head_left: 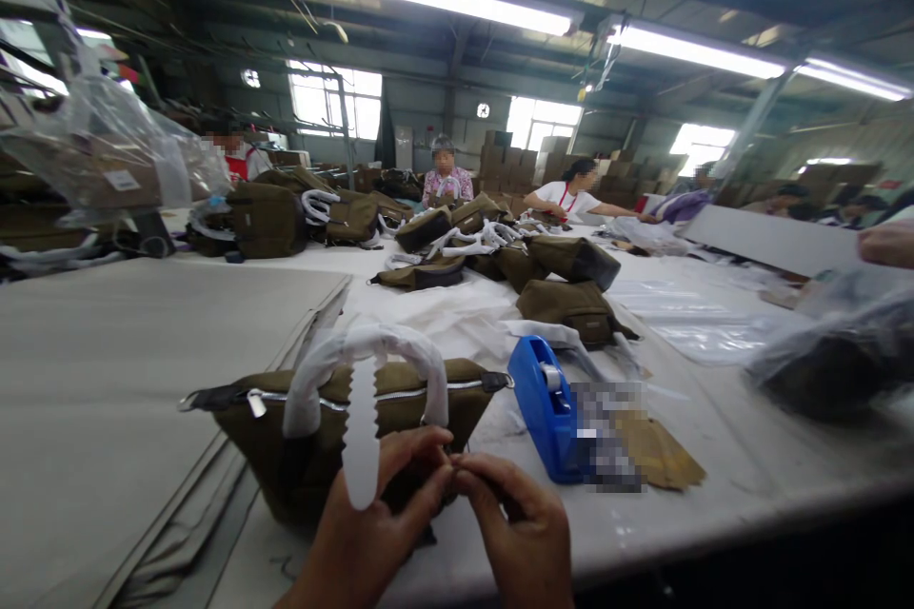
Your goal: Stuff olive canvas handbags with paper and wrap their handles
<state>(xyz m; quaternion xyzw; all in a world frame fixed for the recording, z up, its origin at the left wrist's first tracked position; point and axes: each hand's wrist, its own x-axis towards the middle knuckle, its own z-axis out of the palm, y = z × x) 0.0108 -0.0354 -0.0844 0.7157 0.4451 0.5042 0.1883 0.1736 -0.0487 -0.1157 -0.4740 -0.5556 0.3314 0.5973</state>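
An olive-green handbag [249, 438] stands in front of me, its silver zipper closed along the top and a dark tab at each end. White wrapping covers its handle [304, 390]. A white wavy-edged strip [363, 438] hangs down from the handle over the bag's front. My left hand [386, 504] is pinched at the bag's right front, near the handle's base. Beside it, my right hand [518, 519] pinches at the same spot, fingertips meeting the left ones. Whatever sits between the fingertips is too small and hidden to name.
A blue tape dispenser [532, 400] stands right of the bag, beside a brown paper piece [661, 452]. More olive bags [571, 309] are heaped behind. Grey sheets [143, 352] lie at left. A plastic-wrapped dark bag [828, 366] is at right. Several people work farther back.
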